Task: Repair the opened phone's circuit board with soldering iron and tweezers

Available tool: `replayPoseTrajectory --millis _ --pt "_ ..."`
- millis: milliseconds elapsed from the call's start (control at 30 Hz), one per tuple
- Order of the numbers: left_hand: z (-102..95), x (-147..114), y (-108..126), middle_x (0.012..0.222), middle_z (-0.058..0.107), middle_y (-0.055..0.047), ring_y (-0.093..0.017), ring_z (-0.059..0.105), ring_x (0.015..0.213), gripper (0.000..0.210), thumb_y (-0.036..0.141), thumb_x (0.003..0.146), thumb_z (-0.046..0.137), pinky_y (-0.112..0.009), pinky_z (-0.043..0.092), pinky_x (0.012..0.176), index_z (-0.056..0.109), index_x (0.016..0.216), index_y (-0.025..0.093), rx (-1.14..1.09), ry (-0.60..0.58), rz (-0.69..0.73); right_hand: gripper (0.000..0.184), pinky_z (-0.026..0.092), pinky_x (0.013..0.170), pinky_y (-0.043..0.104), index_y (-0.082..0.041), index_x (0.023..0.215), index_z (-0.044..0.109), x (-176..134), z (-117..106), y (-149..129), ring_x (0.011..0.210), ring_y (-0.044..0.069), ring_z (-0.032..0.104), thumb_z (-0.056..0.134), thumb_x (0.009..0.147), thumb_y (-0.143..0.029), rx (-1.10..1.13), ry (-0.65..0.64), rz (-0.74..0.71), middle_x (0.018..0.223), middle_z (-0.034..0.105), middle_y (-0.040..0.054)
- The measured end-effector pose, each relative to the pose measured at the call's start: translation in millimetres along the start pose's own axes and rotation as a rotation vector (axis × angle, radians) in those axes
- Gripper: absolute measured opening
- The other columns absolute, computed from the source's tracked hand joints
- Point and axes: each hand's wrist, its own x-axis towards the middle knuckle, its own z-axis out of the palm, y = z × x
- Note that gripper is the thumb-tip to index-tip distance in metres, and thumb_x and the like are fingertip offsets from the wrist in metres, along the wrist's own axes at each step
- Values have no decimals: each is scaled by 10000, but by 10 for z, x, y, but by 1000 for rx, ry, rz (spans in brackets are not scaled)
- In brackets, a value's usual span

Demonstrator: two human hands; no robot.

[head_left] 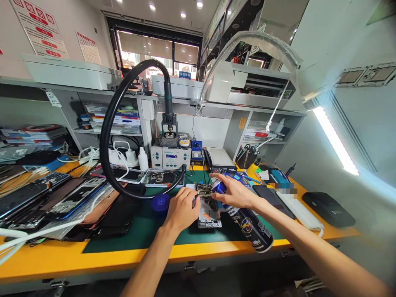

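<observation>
An opened phone (210, 222) lies on the green mat, its circuit board (204, 190) bare at the far end. My left hand (183, 208) is closed at the phone's left edge. A small dark thing (194, 201) shows between its thumb and fingers, too hidden to name. Curled around the blue top end of a black spray can (249, 227), my right hand (233, 190) has its thumb close to the board. The can is tilted, its base toward me beyond the mat. A round blue cap (161, 203) sits left of my left hand.
A black hose (107, 123) arches over the left side from a hot-air station (170, 157). Disassembled phones (77, 198) and white cables crowd the left. On the right are a dark phone (274, 200), a white power strip (298, 210) and a black case (328, 208).
</observation>
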Motion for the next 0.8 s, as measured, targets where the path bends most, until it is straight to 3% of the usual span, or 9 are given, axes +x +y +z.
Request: replayPoseTrajectory --millis 167,300,533,800 --pt "2 2 -4 1160 685 -76 -197 675 1008 212 348 1006 624 -389 599 867 671 1125 178 3 1 5 668 480 859 372 -230 1477 499 -34 -8 -44 1021 300 658 684 862 -414 14 -13 -8 1230 666 147" --pt "-13 6 5 1161 685 -76 -196 675 1006 212 347 1006 625 -387 599 865 671 1125 178 12 -19 1 738 486 917 375 -242 1541 430 -68 -15 -133 1149 310 630 681 865 -398 38 -49 -58 1333 639 140" --pt "-43 13 24 1159 684 -76 -198 677 1006 216 342 1004 628 -390 599 865 668 1134 174 18 -36 -3 693 487 913 369 -236 1507 481 -110 -35 -254 1091 306 655 689 859 -364 33 -88 -104 1262 681 128" --pt "-26 3 11 1170 683 -78 -199 676 1009 222 350 1005 626 -392 599 869 668 1140 178 11 -12 1 670 481 934 384 -227 1492 482 -230 -90 -148 1119 315 654 671 870 -389 3 -108 -74 1296 672 139"
